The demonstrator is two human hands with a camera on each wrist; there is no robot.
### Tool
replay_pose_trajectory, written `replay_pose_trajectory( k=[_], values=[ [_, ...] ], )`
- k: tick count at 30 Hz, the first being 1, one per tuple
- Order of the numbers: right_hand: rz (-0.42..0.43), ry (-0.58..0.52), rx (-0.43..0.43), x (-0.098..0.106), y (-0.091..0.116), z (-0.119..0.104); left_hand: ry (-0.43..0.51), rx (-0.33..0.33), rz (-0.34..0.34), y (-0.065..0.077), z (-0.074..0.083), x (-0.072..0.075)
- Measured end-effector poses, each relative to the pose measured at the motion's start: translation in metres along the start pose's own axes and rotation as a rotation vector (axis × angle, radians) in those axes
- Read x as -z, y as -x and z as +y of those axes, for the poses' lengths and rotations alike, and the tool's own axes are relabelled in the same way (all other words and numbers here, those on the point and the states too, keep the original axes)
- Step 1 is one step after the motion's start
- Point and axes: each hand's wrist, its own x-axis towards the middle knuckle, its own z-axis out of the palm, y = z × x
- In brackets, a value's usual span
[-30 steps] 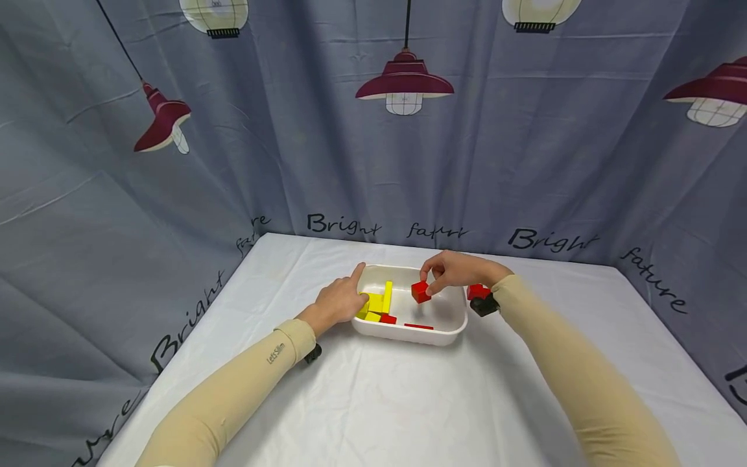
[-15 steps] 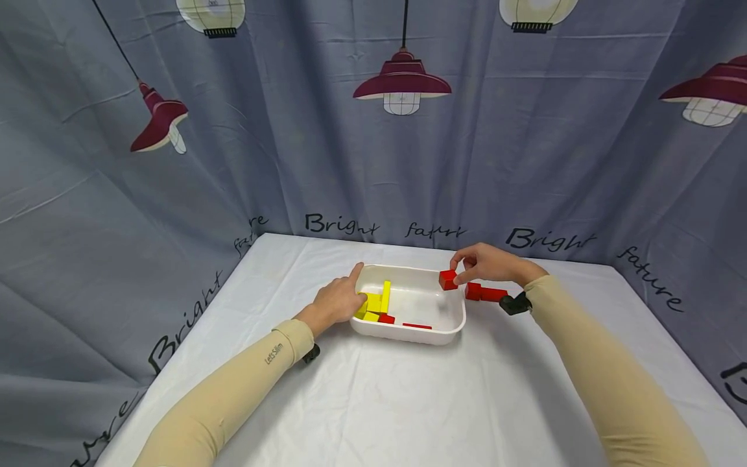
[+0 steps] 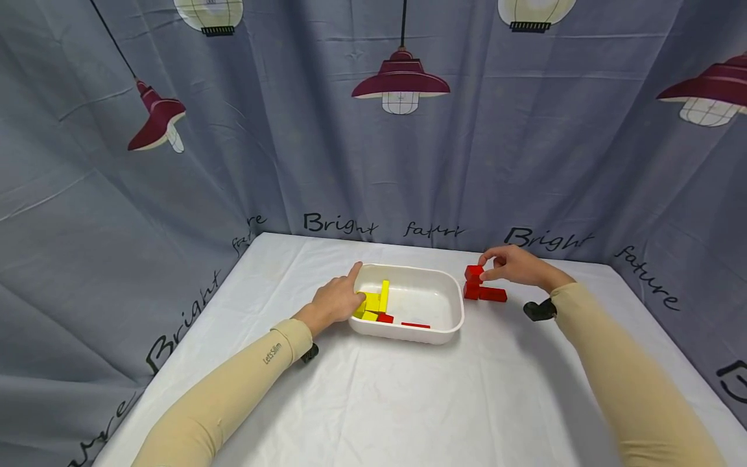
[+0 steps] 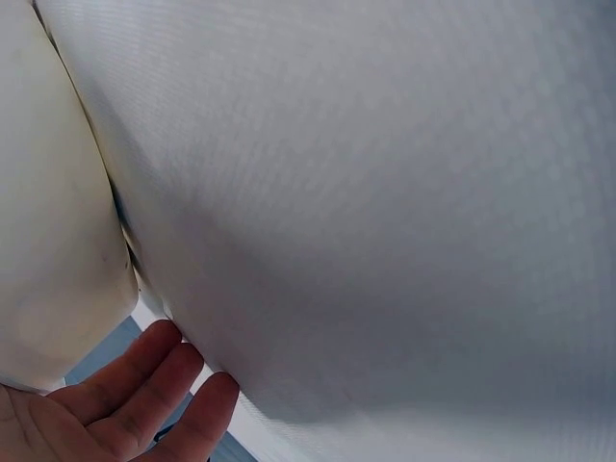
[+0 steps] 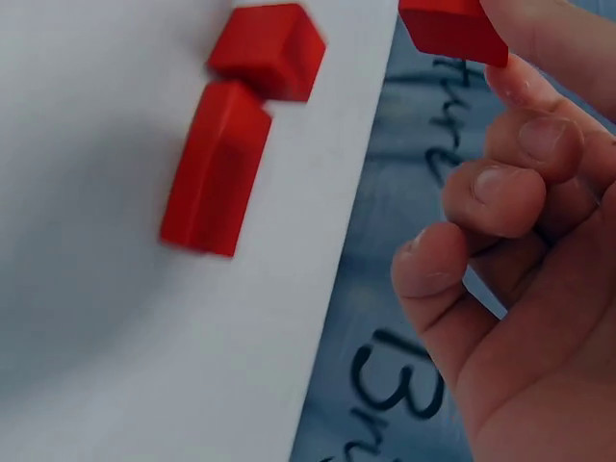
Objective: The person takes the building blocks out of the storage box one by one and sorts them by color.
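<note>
My right hand [image 3: 519, 264] pinches a red cube block [image 3: 474, 274] between thumb and index finger, to the right of the white plastic tub [image 3: 408, 334]. In the right wrist view, the held block hangs apart from a second red cube [image 5: 268, 50] and a long red block [image 5: 216, 168], which lie end to end on the table. My left hand [image 3: 337, 299] grips the left wall of the tub, thumb over the rim and index finger stretched along it. Left-hand fingertips [image 4: 219, 387] show in the left wrist view.
Inside the tub, several yellow blocks [image 3: 373, 302] sit at the left, beside a small red block [image 3: 385, 318]. A thin red piece [image 3: 415, 325] lies along its near wall. A white cloth [image 3: 397, 402] covers the table; a grey curtain [image 3: 327, 155] hangs behind.
My right hand has carried the red cube from above the tub rightward past its rim, uncovering the red blocks on the table. The left hand stays on the tub.
</note>
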Motion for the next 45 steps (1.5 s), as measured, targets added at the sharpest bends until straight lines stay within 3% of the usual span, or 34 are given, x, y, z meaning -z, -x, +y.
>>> replay_pose_trajectory(
  k=[13,22,32,45],
  values=[
    [0.064,-0.001,-0.065,0.002,0.013,0.048,0.004,0.008,0.0,-0.001,0.001,0.0],
    [0.084,-0.011,-0.163,-0.004,0.02,0.075,-0.002,0.005,-0.002,0.001,0.0,0.001],
    [0.107,-0.029,-0.206,-0.007,0.026,0.093,0.002,0.001,-0.006,-0.001,0.0,0.0],
    [0.066,-0.026,-0.242,-0.012,0.031,0.106,0.006,-0.002,-0.01,-0.001,0.0,0.0]
  ],
)
